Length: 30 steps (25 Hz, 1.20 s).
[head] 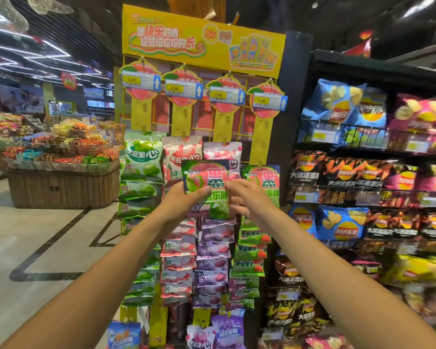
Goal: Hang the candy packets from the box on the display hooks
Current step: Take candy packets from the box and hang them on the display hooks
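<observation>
Green packet (206, 178), one, pinched by left hand (184, 199), right hand (247, 197), four price tags (174, 88)

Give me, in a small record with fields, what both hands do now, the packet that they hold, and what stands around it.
left hand: grips the left edge of the held packet
right hand: pinches its right edge
held packet: green and red, upright, in front of the hanging packets
on a hook: cannot tell
display rack: yellow, four strips, upper hooks bare
price tags: four, each 5.00
right of rack: shelves of chip bags
</observation>
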Motion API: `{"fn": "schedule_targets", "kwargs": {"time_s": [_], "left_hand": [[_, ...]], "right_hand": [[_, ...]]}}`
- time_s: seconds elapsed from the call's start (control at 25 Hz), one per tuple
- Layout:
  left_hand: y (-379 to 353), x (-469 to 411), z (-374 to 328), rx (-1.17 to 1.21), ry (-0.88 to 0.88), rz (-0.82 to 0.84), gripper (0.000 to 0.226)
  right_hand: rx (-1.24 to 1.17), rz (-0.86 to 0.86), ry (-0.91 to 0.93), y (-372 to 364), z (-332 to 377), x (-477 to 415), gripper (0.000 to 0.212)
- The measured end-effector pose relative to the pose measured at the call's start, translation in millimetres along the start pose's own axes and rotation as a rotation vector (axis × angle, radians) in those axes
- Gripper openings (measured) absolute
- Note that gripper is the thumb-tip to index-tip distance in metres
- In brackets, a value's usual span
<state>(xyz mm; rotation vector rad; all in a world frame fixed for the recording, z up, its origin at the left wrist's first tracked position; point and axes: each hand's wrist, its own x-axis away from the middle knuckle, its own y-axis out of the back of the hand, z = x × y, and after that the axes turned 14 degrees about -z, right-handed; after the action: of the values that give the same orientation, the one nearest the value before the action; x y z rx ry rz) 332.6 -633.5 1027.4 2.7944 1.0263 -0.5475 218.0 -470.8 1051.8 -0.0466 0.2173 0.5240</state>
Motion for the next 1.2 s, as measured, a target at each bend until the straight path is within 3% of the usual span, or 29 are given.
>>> {"fn": "schedule_targets", "kwargs": {"time_s": [0.08,0.2,0.28,0.44,0.6,0.84,1.2], "left_hand": [[-23.9,-6.7,-16.9,-0.020,-0.025,0.005,0.025],[-59.0,-20.1,-36.7,-0.037,-0.052,-0.007,0.039],[-79.3,-27.6,-50.7,0.008,-0.055,-0.045,0.030],[-109.1,-43.3,-74.0,0.063,-0.018,-0.124,0.038],[-118.8,-58.1,-75.9,-0.170,-0.151,-0.192,0.037],[-122.9,-62.6,-63.9,-0.486,-0.294,-0.201,0.044],[-126.6,-55.9,-44.2,-0.576,-0.240,-0.142,0.047]], "right_hand": [[0.024,-0.023,0.049,17.7,2.4,-4.1,0.006],[0.072,-0.087,0.150,43.2,8.1,-21.0,0.012],[0.074,-0.151,0.190,58.3,16.2,-31.9,0.013],[-0.004,-0.287,0.192,83.9,32.8,-59.4,0.018],[0.008,-0.408,0.178,98.7,37.7,-88.1,0.043],[0.134,-0.444,0.249,103.7,26.8,-99.9,0.028],[0.222,-0.445,0.250,108.3,2.0,-102.0,0.031]]}}
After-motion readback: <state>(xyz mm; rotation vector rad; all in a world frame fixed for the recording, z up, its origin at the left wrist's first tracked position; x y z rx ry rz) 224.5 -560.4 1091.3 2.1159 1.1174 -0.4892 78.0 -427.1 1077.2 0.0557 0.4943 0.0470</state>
